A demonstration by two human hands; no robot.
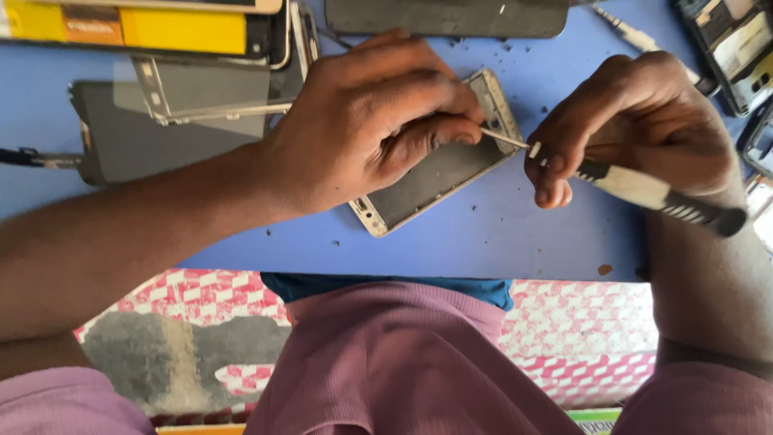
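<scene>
We're pinning the phone frame [439, 173] with left hand [366, 121], right hand [636, 121] gripping screwdriver [644, 187]; tip is skating close, could slip and gouge the frame.

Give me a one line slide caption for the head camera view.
Left hand steadies an opened phone frame while right hand works a screwdriver.

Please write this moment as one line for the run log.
left hand: presses phone frame onto blue table | right hand: holds screwdriver, tip at frame's top | other phone parts behind
</scene>
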